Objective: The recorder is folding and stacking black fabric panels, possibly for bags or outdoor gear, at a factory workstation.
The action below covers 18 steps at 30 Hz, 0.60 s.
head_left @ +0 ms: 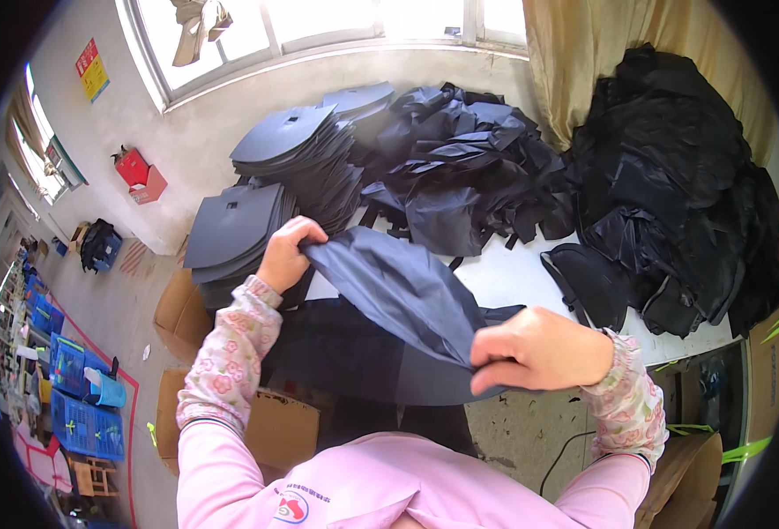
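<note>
Between my two hands a dark grey-black fabric piece (398, 278) is stretched over the near edge of the white table (517, 273). My left hand (289, 251) pinches its far left corner. Lower and to the right, my right hand (539, 351) grips the other end, with thumb and fingers pressed together. Below the raised piece more black fabric (336, 344) hangs over the table's front edge; whether the two are joined I cannot tell. A stack of grey panels (235, 229) with small slots stands just left of my left hand.
Taller panel stacks (288, 137) stand at the back left. A heap of loose dark fabric (486, 159) lies at the back, and a larger black pile (671, 167) rises at the right. Cardboard boxes (283, 428) sit below the table. Blue crates (85, 428) line the floor at far left.
</note>
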Each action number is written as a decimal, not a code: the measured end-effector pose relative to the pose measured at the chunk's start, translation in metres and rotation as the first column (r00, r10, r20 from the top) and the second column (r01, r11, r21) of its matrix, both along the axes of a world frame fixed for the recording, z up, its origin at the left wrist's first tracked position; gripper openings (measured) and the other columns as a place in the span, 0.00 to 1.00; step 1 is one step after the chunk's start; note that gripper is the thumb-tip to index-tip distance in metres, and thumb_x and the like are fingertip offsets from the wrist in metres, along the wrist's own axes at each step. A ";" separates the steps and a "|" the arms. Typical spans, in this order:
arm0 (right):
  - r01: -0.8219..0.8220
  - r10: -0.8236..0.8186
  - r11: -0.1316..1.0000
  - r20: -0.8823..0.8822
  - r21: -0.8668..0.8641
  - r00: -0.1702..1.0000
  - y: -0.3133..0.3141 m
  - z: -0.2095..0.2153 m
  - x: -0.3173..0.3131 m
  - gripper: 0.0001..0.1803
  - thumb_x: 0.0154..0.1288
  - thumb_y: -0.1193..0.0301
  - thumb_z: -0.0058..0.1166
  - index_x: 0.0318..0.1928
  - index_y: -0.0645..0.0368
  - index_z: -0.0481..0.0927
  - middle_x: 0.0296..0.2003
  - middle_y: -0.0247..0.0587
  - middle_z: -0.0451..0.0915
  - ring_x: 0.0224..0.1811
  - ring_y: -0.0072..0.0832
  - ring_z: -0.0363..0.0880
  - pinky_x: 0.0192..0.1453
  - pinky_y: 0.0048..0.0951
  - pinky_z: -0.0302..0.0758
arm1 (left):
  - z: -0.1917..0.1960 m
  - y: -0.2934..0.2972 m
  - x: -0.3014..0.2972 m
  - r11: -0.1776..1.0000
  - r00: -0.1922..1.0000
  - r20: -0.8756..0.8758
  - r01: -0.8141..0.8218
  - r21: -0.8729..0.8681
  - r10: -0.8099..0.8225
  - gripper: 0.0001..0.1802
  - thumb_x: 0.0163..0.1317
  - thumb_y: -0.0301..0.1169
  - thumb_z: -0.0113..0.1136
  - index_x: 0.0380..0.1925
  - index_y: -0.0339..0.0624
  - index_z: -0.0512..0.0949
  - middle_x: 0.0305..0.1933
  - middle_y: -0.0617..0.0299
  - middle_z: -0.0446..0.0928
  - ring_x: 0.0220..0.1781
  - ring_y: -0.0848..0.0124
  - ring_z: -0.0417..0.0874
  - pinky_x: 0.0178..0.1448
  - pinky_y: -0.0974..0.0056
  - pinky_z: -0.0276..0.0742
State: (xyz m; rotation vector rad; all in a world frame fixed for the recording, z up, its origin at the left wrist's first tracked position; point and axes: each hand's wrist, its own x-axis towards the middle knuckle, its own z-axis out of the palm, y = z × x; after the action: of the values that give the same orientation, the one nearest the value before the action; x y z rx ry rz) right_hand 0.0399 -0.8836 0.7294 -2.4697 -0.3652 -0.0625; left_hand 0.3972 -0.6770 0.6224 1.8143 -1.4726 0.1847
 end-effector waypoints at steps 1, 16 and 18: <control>-0.082 0.094 0.988 -0.087 0.134 0.992 -0.002 0.001 -0.006 0.15 0.61 0.63 0.65 0.32 0.61 0.76 0.21 0.45 0.78 0.25 0.44 0.80 0.30 0.37 0.73 | 0.001 0.016 0.003 0.985 0.992 -0.113 0.064 0.161 -0.046 0.17 0.40 0.11 0.55 0.33 0.36 0.80 0.36 0.54 0.80 0.42 0.60 0.82 0.51 0.63 0.77; 0.320 -0.127 0.905 -0.537 0.282 0.834 -0.054 -0.126 -0.027 0.13 0.64 0.68 0.64 0.39 0.66 0.81 0.27 0.37 0.83 0.31 0.19 0.77 0.38 0.27 0.74 | -0.007 0.132 0.025 0.295 0.927 -0.356 0.309 0.904 0.120 0.20 0.57 0.38 0.72 0.42 0.32 0.83 0.32 0.52 0.84 0.35 0.69 0.82 0.44 0.65 0.77; 0.417 -0.240 0.879 -0.544 0.229 0.804 -0.063 -0.162 -0.020 0.12 0.62 0.68 0.65 0.38 0.65 0.81 0.28 0.39 0.84 0.30 0.23 0.79 0.38 0.29 0.75 | -0.043 0.118 0.033 0.269 0.967 -0.240 0.208 0.940 0.090 0.27 0.56 0.45 0.72 0.44 0.32 0.83 0.37 0.47 0.85 0.41 0.61 0.85 0.49 0.62 0.78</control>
State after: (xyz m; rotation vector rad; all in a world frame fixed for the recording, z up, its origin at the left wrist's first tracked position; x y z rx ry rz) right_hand 0.0198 -0.9463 0.5675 -2.0725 0.2950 0.3434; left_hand 0.4301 -0.5594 0.5798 2.5422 -1.5521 -1.2825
